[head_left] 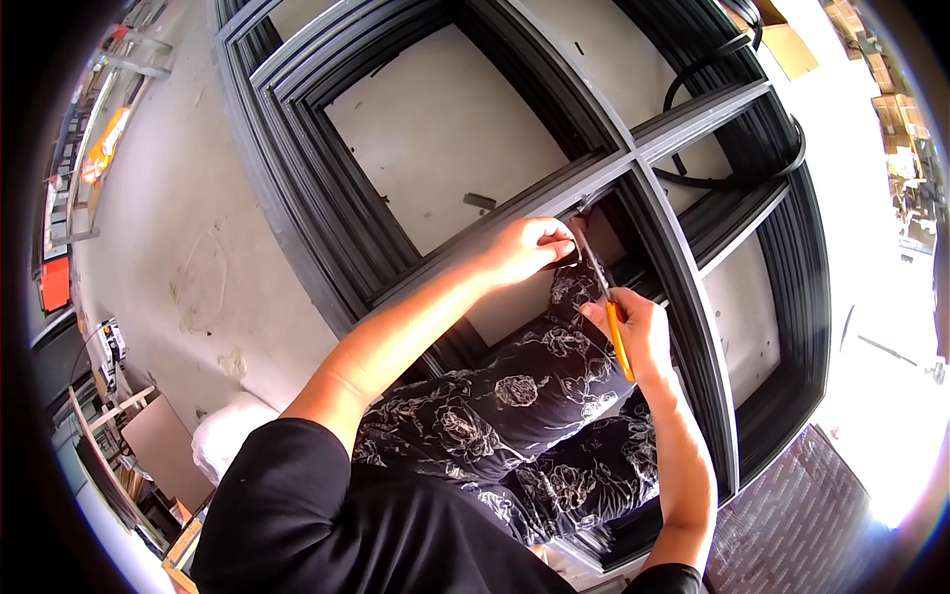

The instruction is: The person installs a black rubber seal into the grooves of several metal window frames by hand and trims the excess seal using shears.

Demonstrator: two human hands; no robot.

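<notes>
My right hand (638, 322) is closed around a slim tool (618, 342) with a yellow handle and a long, thin metal blade. Its blade points up and away, with the tip near the inner edge of a dark grey metal frame (633, 158). My left hand (534, 247) is beside the blade, over the near bar of the frame. Thumb and fingers there are pinched together near a small dark edge, and what they hold is too small to make out. Below both hands are my knees in black patterned trousers (515, 391).
Several similar frames lie stacked under the top one, their bars crossing the view. A black flexible strip (703, 183) loops over the bars at right. A small dark offcut (479, 201) lies on the floor (435, 129). A patterned brown sheet (792, 515) is at lower right, shelving at far left.
</notes>
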